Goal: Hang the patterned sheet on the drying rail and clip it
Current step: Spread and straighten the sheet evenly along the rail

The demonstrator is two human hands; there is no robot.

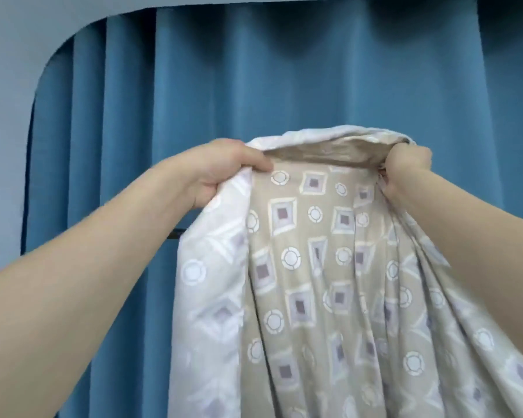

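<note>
Blue pleated curtain (pixel 212 95) fills the background from edge to edge, with a strip of pale wall (pixel 9 86) at the left. Against it, both arms reach up and forward. The left hand (pixel 224 168) has its fingers curled over the top left edge of the patterned sheet (pixel 299 267), thumb pressing on the printed face, so it grips the cloth firmly. The right hand (pixel 405 170) is closed in a tight fist round a bunched handful of the top right edge. Between the hands the upper hem arches and folds over on itself, and the rest hangs down in loose pleats out of the bottom of the view. The cloth is beige with white rings and framed squares with mauve centres; its paler reverse shows along the left side and at the rolled top. A short dark bar (pixel 177 233) peeks out just left of the cloth, possibly the drying rail, though too little shows to be sure. No clip is visible. The step in hand looks to be lifting the sheet to drape it. Doing it well likely means drawing the hands apart to pull the top edge taut, loosening the right-hand bunch so the cloth spreads flat, and laying the fold evenly across the rail before letting go.
</note>
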